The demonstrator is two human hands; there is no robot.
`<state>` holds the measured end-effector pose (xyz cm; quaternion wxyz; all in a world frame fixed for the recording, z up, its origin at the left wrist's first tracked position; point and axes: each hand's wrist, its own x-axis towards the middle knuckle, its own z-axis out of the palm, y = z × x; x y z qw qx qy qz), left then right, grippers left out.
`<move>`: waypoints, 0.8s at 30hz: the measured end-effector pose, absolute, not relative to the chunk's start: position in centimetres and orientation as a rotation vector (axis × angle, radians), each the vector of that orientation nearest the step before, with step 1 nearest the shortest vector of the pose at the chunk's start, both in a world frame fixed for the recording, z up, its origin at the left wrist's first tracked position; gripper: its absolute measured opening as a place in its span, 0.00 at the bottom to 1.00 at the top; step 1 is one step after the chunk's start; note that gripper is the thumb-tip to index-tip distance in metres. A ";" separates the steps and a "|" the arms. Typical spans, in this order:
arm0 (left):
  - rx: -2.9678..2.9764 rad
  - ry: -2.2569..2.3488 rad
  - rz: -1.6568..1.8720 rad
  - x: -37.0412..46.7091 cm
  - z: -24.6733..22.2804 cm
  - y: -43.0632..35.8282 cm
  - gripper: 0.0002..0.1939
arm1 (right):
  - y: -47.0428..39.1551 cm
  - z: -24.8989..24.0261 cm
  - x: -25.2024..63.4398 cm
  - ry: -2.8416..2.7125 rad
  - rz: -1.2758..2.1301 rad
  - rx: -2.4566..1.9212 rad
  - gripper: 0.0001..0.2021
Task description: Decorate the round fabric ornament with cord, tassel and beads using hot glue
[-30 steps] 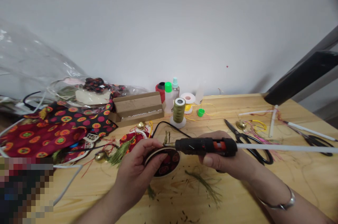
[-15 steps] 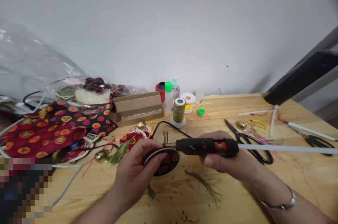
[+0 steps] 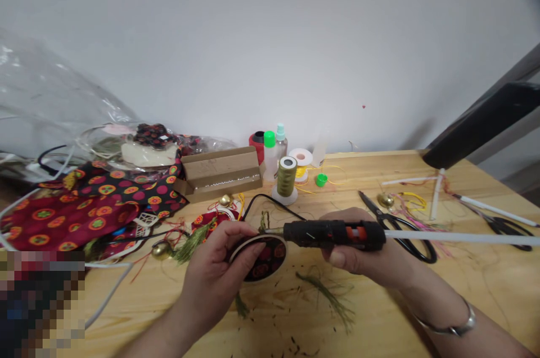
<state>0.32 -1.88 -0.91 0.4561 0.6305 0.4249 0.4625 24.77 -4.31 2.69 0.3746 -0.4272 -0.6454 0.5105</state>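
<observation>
Between the thumb and fingers of my left hand [image 3: 225, 268] is a round fabric-covered disc [image 3: 268, 259], dark red with a pale rim. A green cord loop [image 3: 265, 220] stands up at the disc's top edge. My right hand [image 3: 358, 257] is wrapped around a black glue gun [image 3: 333, 234] with a long white glue stick [image 3: 455, 237] out of its back. The gun's nozzle points left and meets the disc's upper edge near the loop; whether glue is coming out is hidden. Below the disc hangs a bit of green tassel [image 3: 242, 306].
Black scissors [image 3: 396, 223] and a brass bell [image 3: 385, 199] lie to the right. Behind stand an olive thread spool [image 3: 287, 178], bottles and a cardboard box [image 3: 223, 175]. Patterned fabric [image 3: 71, 217] is piled at left. Loose green threads [image 3: 327, 293] lie in front.
The glue gun has shifted very slightly to the right, its nozzle still at the disc's edge. My left hand and the disc stay nearly where they were.
</observation>
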 end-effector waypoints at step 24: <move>1.711 1.073 1.128 0.4 -0.7 -1.9 0.04 | -4.3 2.6 24.2 -1.659 1.325 -1.025 0.21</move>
